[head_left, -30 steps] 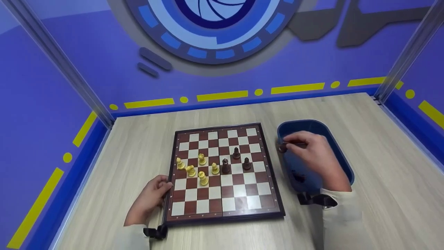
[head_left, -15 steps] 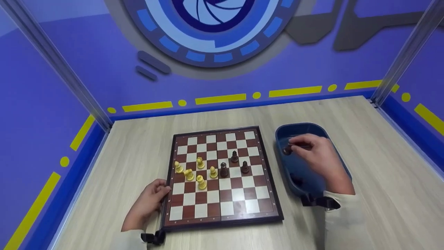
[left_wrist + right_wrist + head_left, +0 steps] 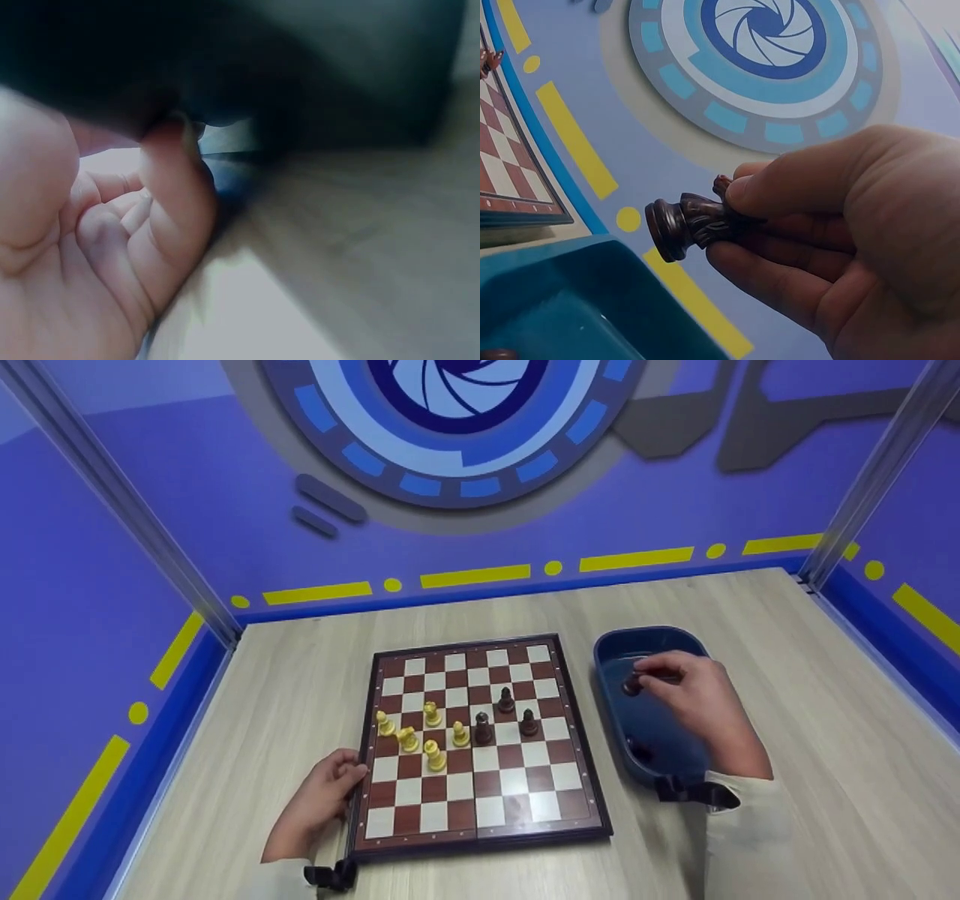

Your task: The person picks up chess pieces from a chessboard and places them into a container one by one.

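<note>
My right hand [image 3: 701, 701] pinches a dark brown chess knight [image 3: 701, 223] between thumb and fingers above the blue bin [image 3: 609, 718]. The knight lies tilted, its round base pointing away from the palm. At the chessboard's left edge, my left hand [image 3: 319, 795] grips the rim of the board [image 3: 517, 810]; the left wrist view shows its fingers [image 3: 176, 202] curled up against the dark board edge. Several yellow pieces stand on the board's left half, among them a rook [image 3: 434, 756]. Three dark pieces, including a pawn [image 3: 505, 700], stand on the right half.
A dark piece [image 3: 639, 748] lies inside the bin, close to its near left wall. The bin stands right of the board on the wooden table [image 3: 300, 690]. Blue printed panels [image 3: 480, 536] enclose the table at the back and sides.
The right hand, with the knight in it, has shifted slightly right, from the bin's left rim to over its interior. The head view has tilted a little. The left hand stays at the board's edge.
</note>
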A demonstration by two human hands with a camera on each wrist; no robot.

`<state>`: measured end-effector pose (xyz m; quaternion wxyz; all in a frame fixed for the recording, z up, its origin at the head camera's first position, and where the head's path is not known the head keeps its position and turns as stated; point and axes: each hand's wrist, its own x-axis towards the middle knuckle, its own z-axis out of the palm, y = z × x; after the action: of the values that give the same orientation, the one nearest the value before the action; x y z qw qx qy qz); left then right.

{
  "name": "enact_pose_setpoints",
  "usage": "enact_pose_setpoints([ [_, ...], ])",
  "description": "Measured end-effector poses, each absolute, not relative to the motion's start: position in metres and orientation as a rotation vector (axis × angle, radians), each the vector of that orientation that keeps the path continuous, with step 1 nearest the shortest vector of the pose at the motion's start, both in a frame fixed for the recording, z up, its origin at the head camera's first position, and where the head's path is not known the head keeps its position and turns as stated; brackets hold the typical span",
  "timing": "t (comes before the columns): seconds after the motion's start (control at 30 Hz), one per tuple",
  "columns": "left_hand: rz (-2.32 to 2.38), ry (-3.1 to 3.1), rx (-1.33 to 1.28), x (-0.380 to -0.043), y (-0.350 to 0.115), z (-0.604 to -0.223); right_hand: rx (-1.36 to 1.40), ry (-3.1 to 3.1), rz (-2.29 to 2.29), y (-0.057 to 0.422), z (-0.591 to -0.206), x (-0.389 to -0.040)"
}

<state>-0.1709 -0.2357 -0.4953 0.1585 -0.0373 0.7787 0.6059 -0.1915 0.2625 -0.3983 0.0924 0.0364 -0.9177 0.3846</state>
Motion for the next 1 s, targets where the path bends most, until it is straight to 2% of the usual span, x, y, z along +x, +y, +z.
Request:
enact_pose_setpoints([
  [1.0, 1.740, 2.225, -0.125, -0.169, -0.235, -0.496, 0.113, -2.825, 1.063, 0.273, -0.417, -0.200],
])
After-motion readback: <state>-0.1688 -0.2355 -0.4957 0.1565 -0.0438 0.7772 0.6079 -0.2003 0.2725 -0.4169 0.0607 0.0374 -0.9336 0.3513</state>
